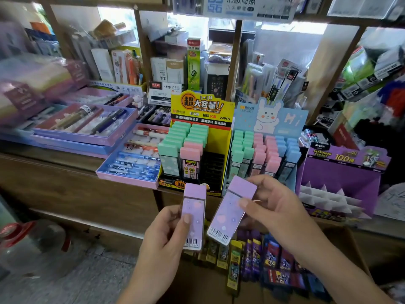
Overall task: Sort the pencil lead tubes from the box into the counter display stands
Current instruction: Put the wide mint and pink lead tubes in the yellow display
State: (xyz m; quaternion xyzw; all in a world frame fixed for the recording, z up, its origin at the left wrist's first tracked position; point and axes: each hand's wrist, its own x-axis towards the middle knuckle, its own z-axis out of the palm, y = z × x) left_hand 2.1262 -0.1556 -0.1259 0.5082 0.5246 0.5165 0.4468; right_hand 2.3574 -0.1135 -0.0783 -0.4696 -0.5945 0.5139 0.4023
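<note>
The left hand [163, 235] and right hand [278, 207] are apart, each closed round its own tube just in front of the yellow display stand [215, 145]. The left purple tube [194, 212] stands nearly upright. The right purple tube [228, 216] leans with its cap toward the stand's right corner. The stand's empty black slots [212, 167] lie right of its pink row, and they look narrow. A tube brought in tilted, as the right one is, could catch the divider, jar the neighbouring pink tubes, or slip down into the box [352, 246] below the stand. The caps are also close enough to knock together. The left thumb [186, 218] presses flat on its tube's face with the fingers behind. The right hand grips from the side, its wrist angled in from the right.
</note>
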